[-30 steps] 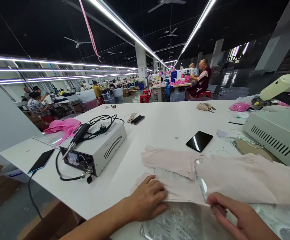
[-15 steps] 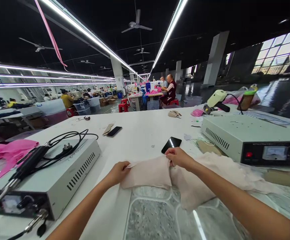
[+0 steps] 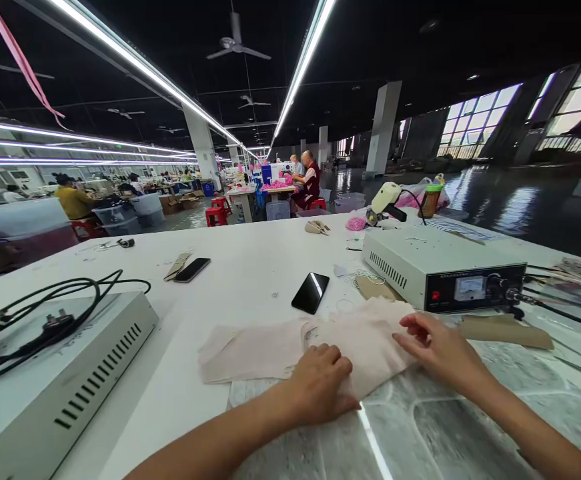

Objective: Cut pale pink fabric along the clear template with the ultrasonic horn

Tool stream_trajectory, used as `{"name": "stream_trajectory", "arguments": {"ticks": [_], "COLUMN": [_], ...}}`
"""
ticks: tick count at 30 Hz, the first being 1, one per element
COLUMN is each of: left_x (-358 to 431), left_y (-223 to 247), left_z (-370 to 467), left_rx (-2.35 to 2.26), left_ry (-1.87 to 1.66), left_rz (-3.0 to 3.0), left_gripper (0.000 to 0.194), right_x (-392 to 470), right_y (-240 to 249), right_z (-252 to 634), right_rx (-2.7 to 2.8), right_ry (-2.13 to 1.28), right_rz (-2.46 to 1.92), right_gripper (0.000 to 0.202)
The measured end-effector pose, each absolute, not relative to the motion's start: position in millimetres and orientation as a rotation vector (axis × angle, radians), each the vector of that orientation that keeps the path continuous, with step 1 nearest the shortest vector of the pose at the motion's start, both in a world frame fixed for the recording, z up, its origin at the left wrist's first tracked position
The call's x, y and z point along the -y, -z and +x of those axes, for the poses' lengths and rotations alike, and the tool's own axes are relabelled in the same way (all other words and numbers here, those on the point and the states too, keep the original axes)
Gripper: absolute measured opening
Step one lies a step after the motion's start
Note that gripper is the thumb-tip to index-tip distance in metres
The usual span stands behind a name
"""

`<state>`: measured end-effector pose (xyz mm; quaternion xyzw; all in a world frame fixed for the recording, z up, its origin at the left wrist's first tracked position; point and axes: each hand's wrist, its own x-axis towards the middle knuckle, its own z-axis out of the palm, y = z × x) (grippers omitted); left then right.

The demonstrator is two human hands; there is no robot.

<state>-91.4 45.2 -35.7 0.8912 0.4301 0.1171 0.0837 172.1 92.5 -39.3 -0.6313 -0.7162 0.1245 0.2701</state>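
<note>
Pale pink thin cloth pieces lie side by side before me. My left hand [image 3: 323, 383] rests on the lower edge of the right cloth piece [image 3: 365, 343], fingers bent, thumb held apart from them. The left cloth piece [image 3: 255, 350] stretches flat beyond that hand, over the white table and the edge of a grey marble-patterned sheet [image 3: 290, 440]. At the right cloth piece's right edge is my right hand [image 3: 433, 343], thumb and forefinger apart. Whether its fingertips touch the cloth is unclear. A black phone [image 3: 310, 293] lies just beyond the cloth.
A grey machine box [image 3: 435, 260] with a dial stands right; another box [image 3: 70, 380] with coiled black cable stands left. A second phone [image 3: 191, 270], a cream heat tool [image 3: 386, 199] and a brown cloth strip [image 3: 505, 331] lie on the white table [image 3: 250, 260]. People sit farther back.
Both hands have moved right, from the left cloth piece to the right one. The left piece now lies released, and the right piece looks more spread. The view has turned right.
</note>
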Motion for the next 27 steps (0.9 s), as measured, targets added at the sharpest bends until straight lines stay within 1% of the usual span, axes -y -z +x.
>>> {"name": "stream_trajectory", "arguments": {"ticks": [3, 4, 14, 21, 27], "left_x": [-55.1, -57.0, -51.7, -43.3, -9.4], "left_y": [42.8, 43.1, 32.7, 32.6, 15.2], "left_z": [-76.8, -76.7, -90.8, -91.4, -107.3], "left_rx": [-1.276, -1.273, -1.203, -1.124, -0.921], "left_ry": [-0.326, -0.329, -0.368, -0.457, -0.397], "left_rz": [2.737, 2.756, 2.874, 2.953, 3.01], "left_gripper": [0.017, 0.012, 0.018, 0.02, 0.015], "right_x": [-85.6, -85.7, -89.7, -67.7, -47.1], "right_y": [51.8, 54.2, 51.9, 54.8, 52.8], "right_z": [176.1, 175.8, 190.3, 166.7, 176.6], "right_rx": [1.983, 1.995, 1.907, 2.01, 2.055], "right_ry": [-0.228, -0.207, -0.21, -0.21, -0.368], "right_rz": [-1.761, -1.774, -1.937, -1.905, -1.85], "right_gripper": [0.027, 0.027, 0.028, 0.031, 0.026]}}
